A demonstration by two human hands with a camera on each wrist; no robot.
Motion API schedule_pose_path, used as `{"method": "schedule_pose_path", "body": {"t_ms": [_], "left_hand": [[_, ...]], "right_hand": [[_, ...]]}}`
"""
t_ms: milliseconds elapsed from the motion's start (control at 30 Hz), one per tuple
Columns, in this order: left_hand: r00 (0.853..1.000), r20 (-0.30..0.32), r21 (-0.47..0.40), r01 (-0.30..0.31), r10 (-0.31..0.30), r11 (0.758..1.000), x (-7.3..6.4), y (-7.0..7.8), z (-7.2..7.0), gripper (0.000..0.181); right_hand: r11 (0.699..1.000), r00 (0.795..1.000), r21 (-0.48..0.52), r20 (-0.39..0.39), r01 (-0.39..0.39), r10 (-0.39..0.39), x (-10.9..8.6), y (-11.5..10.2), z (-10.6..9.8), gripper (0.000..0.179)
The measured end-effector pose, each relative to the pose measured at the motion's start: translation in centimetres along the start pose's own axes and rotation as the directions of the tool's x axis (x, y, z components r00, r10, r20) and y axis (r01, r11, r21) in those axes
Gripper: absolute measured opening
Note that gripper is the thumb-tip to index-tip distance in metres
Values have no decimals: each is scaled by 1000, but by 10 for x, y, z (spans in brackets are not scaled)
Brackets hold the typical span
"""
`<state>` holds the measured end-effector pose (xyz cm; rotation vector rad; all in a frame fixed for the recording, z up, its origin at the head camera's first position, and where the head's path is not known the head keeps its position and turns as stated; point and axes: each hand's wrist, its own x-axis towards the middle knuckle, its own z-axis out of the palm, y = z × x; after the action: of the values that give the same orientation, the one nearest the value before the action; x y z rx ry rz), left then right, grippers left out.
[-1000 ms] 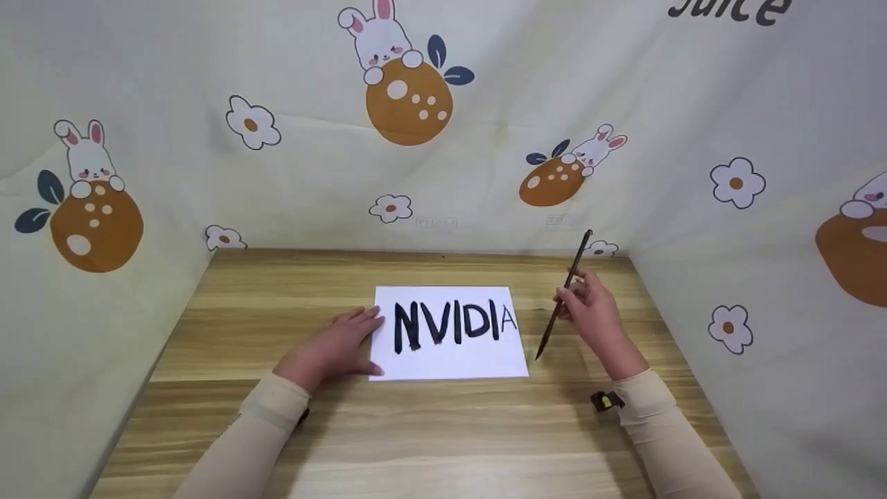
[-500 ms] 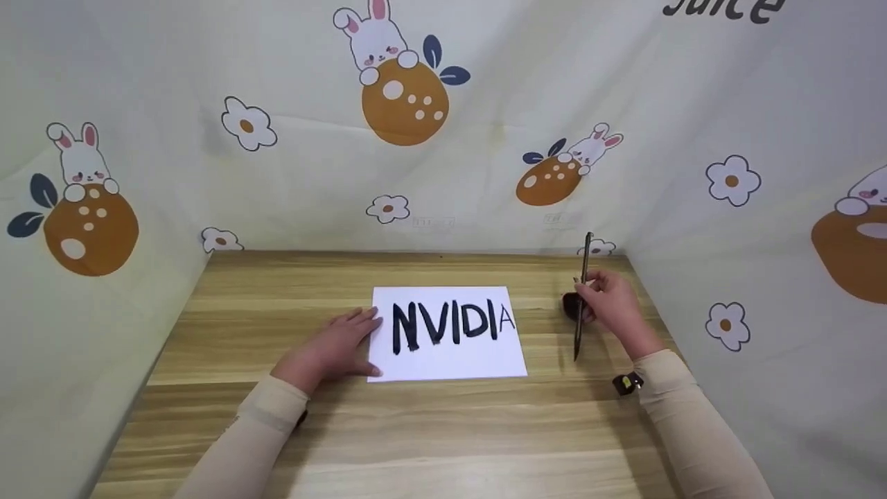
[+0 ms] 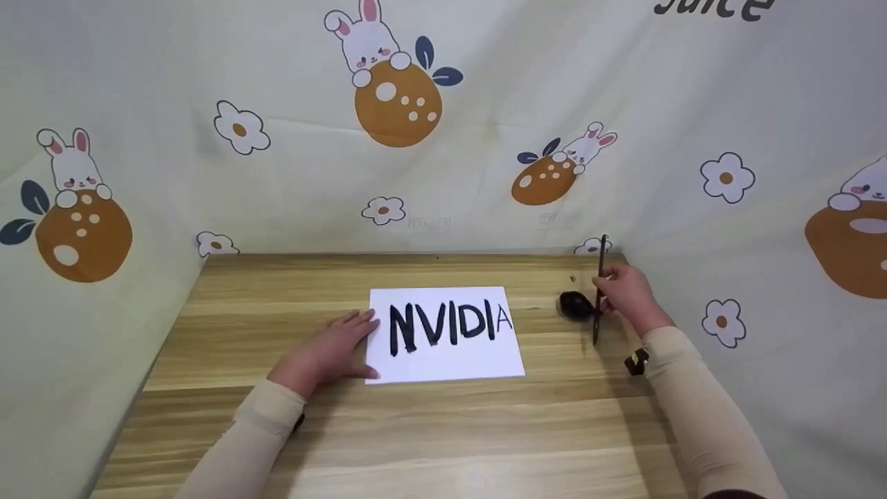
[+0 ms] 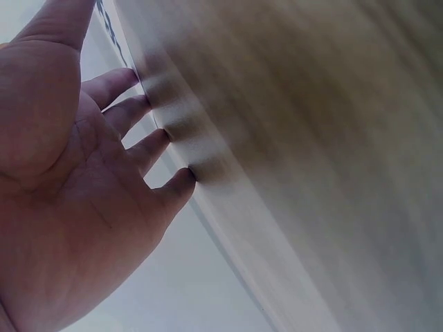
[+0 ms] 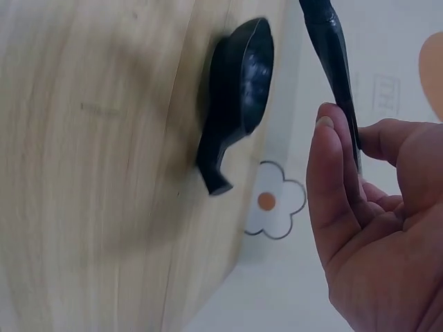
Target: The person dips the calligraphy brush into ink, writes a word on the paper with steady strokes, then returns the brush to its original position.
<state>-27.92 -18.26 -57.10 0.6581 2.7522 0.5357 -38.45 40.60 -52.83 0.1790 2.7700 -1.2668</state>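
Observation:
A white sheet of paper (image 3: 443, 367) lies on the table, bearing "NVIDI" in thick black strokes and a thin-lined "A" at the right. My left hand (image 3: 326, 350) rests on its left edge with fingers spread; the left wrist view shows that hand (image 4: 90, 187) with the fingertips down. Upright between the thumb and fingers of my right hand (image 3: 629, 294) is a dark calligraphy brush (image 3: 601, 256), tip downward. Left of it sits a small black dish (image 3: 575, 305). In the right wrist view the dish (image 5: 228, 90) has a short handle, and the brush (image 5: 332, 55) appears apart from it.
The wood-grain table (image 3: 443, 436) ends at a cloth backdrop (image 3: 291, 180) with printed rabbits and flowers, which encloses the back and both sides. A small dark mark (image 3: 573, 278) lies behind the dish. The right hand is close to the right-hand cloth.
My right hand has moved right and slightly back with the brush, which now stands more upright. The black dish has come into sight from behind that hand. My left hand stays on the paper.

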Motion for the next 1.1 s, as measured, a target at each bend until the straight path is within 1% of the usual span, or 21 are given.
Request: {"method": "schedule_pose_path", "body": {"t_ms": [100,300,367,467,633,833,967,1100], "left_hand": [[1000,-1,11,0,0,1000,0,0,2,107],[1000,6,2,8,-8,1000,0,-1,2,107],[1000,9,4,9,-9,1000,0,-1,1,107],[1000,13,9,5,-6,1000,1,-1,1,107],[1000,7,-22,-6,6,1000,-1,-1,1,106],[1000,4,-25,-6,6,1000,-1,-3,1,106],[1000,3,-24,-10,11,1000,0,-3,2,106],[1000,6,-19,-13,13,1000,1,-3,2,106]], "right_hand": [[999,999,-18,19,-29,30,7,4,-5,41],[996,998,-68,37,-56,58,19,3,-12,34],[995,997,-84,46,-61,65,23,3,-13,34],[992,996,-111,57,-55,62,27,3,-13,32],[987,996,-160,79,-31,45,32,4,-11,24],[977,994,-214,103,-3,25,41,14,-6,30],[962,994,-273,103,8,21,47,21,-4,28],[953,996,-304,84,-7,34,51,25,-2,26]]}}
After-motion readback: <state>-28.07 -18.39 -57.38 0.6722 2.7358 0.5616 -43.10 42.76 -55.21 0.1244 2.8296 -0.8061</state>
